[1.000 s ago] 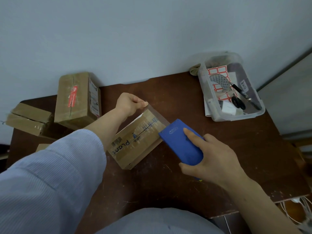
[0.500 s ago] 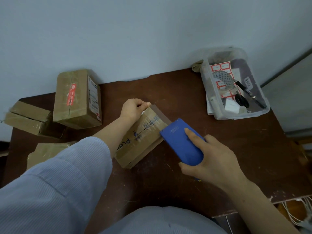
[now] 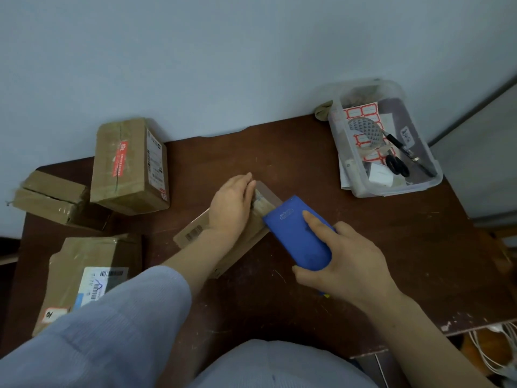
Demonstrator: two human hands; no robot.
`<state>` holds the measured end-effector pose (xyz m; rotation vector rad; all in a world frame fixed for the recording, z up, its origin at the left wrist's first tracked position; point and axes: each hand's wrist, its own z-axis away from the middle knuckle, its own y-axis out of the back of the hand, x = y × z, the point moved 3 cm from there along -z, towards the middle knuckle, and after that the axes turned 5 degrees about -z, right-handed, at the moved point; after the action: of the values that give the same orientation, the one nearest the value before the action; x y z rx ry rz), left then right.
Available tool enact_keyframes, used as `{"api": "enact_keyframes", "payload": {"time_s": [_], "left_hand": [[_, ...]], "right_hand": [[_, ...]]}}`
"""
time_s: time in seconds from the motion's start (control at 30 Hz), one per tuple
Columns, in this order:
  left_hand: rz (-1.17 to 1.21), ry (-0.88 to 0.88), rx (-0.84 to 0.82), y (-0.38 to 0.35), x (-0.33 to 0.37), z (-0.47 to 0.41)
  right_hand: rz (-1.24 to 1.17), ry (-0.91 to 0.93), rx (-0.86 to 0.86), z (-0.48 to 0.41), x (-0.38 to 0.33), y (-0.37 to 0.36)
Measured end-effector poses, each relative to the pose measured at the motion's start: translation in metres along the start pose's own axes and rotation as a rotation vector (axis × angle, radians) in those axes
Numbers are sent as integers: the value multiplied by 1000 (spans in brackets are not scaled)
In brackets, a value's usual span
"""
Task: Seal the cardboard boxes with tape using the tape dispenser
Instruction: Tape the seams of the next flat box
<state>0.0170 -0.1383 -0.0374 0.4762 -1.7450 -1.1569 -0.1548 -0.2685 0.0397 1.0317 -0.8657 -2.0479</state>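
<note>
Blue tape dispenser [image 3: 298, 233] in curled right grip [image 3: 352, 264]

The left hand [image 3: 230, 208] covers much of the middle box [image 3: 193, 233]; at 8 o'clock a sleeve [image 3: 112, 331] overlaps the labelled box [image 3: 84, 256].

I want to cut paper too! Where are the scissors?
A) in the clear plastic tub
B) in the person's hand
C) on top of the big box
A: the black-handled scissors lie inside the clear plastic tub, among the labels and papers.
</note>
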Motion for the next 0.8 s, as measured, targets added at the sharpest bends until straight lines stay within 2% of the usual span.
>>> {"api": "enact_keyframes", "payload": {"time_s": [0.2,0.5,0.7,0.8], "left_hand": [[-93,-53,0,-5,-5,3],[-118,-87,-94,-4,-5,3],[-126,-100,-103,0,-1,4],[-180,-129,-207,2,3,8]], "right_hand": [[-37,35,8,3,9,-5],[-146,62,17,19,32,-15],[-51,41,-64,23,34,-22],[-17,23,-63,17,28,-23]]}}
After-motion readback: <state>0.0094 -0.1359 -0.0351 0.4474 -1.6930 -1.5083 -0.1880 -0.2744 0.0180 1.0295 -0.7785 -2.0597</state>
